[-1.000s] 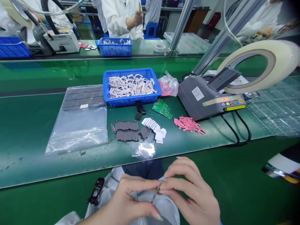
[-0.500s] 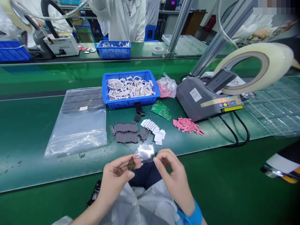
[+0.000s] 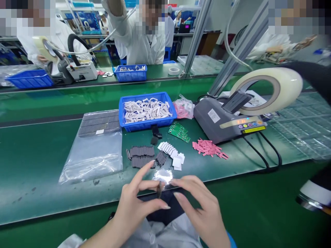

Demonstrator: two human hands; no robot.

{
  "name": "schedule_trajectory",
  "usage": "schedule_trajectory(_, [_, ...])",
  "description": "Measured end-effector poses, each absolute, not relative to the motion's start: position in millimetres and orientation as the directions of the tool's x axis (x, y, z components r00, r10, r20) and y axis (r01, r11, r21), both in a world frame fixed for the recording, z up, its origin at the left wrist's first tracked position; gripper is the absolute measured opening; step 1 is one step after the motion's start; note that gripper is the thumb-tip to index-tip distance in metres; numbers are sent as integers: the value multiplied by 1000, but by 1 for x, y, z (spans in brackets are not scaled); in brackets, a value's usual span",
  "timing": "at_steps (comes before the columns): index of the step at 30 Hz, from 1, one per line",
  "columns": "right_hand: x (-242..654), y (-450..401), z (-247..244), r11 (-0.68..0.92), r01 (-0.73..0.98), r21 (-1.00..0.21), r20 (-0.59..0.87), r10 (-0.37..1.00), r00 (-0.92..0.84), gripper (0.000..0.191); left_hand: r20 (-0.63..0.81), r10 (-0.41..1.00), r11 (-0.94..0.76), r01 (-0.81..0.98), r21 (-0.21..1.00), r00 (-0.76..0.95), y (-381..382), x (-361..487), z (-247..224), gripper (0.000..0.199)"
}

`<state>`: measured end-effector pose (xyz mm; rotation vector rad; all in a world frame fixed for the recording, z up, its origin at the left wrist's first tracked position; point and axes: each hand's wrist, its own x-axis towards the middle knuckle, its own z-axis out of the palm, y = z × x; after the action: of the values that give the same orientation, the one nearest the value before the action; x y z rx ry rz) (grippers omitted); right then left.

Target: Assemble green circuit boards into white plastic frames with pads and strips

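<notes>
My left hand (image 3: 134, 203) holds a small dark flat piece (image 3: 159, 189), seen nearly edge-on, between the fingers and thumb; its index finger points up and away. My right hand (image 3: 203, 208) is just to the right of the piece, thumb and forefinger apart, with nothing visible between them. Its fingertips come close to shiny clear plastic (image 3: 163, 175) at the bench edge; whether they touch it I cannot tell. Beyond the hands are rows of dark thin pieces (image 3: 142, 156), a smaller dark stack (image 3: 161, 158) and white square pieces (image 3: 177, 162).
A blue bin (image 3: 148, 126) holds many white frames. Around it lie a plastic bag of dark strips (image 3: 95, 151), green circuit boards (image 3: 179, 131), pink pieces (image 3: 208, 148) and a tape dispenser (image 3: 217, 120) with trailing cables. Co-workers in white coats are across the bench.
My left index finger has lifted away and the dark piece has turned edge-on, moving right. My right thumb and forefinger have spread apart. The view has tilted up.
</notes>
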<state>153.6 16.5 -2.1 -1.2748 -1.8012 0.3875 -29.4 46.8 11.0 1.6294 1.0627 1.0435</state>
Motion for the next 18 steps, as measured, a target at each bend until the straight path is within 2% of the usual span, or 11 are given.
schedule_trajectory(2, [158,22,14,462,540,-704,469,873,-135,34,197,926,-287,258,923,323,49,-28,10,88])
schedule_trajectory(4, [158,29,23,516,554,-653,504,842,-191,42,237,901,-362,325,874,364,51,-26,10,89])
schedule_trajectory(7, [155,39,24,561,568,-601,532,812,-240,24,341,839,-511,400,761,424,56,-22,6,82])
schedule_trajectory(9, [155,44,20,571,560,-600,520,811,-268,19,384,788,-591,420,689,481,62,-21,3,79])
schedule_trajectory(12, [166,52,10,548,501,-670,478,835,-273,20,374,749,-635,433,640,547,83,-25,2,95])
schedule_trajectory(14, [181,60,-1,478,446,-757,449,876,-176,19,361,773,-617,483,622,522,109,-30,10,95])
schedule_trajectory(18, [212,79,-37,275,355,-893,363,908,208,20,376,855,-516,657,549,358,189,-39,37,46])
